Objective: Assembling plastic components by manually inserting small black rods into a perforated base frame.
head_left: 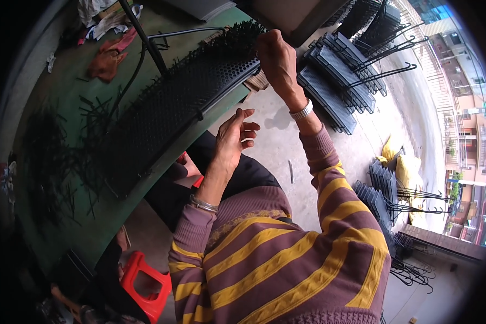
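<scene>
Green worktop [123,214] carries a black perforated panel [162,121], thin strips [202,53] bristling along its far edge. The right hand [278,59], clenched, contents hidden, is at the panel's right end; the left hand [233,136] hovers nearby, loosely uncurled.

The right hand [277,58] curls near a black perforated panel [224,76], the left hand [233,138] open.

A workshop, shown by its green worktable [46,245] and stacked perforated racks [337,67].
</scene>
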Motion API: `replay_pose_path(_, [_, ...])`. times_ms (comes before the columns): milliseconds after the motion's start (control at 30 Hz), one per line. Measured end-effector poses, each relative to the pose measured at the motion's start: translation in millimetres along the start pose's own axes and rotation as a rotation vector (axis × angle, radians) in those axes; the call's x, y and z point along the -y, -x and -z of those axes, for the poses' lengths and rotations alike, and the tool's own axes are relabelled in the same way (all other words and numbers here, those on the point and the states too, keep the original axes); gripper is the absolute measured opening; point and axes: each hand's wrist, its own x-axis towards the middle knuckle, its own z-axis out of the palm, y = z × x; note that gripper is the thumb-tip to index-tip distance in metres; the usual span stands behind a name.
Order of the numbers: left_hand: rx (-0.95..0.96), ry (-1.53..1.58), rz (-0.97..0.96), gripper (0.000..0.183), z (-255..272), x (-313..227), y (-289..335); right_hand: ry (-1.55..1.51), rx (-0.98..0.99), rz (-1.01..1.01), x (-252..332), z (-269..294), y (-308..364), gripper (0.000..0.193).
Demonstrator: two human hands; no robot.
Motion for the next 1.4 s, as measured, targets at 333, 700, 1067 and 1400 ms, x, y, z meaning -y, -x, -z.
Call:
replay_pose_path(333, [-0.032,-0.082,-0.047,0.041,15.3,3.4,11.2,0.193,0.049,0.048,7.0,-9.8,-3.0,0.008])
replay_pose_path(700, [0.109,0.159,-0.137,0.069,26.0,4.0,15.8,0.278,0.095,0.098,-2.9,-18.1,-12.8,0.011])
replay_pose_path(1067, [0.302,0.594,-0.334,0.098,32.1,-20.1,31.3,0.06,0.207,0.219,-4.6,-20.9,-22.0,0.007])
replay_pose_path(1400, [0.306,0.627,-0.431,0.092,33.4,-20.6,37.9,0.016,0.253,0.241,-8.8,-17.5,-15.8,0.006])
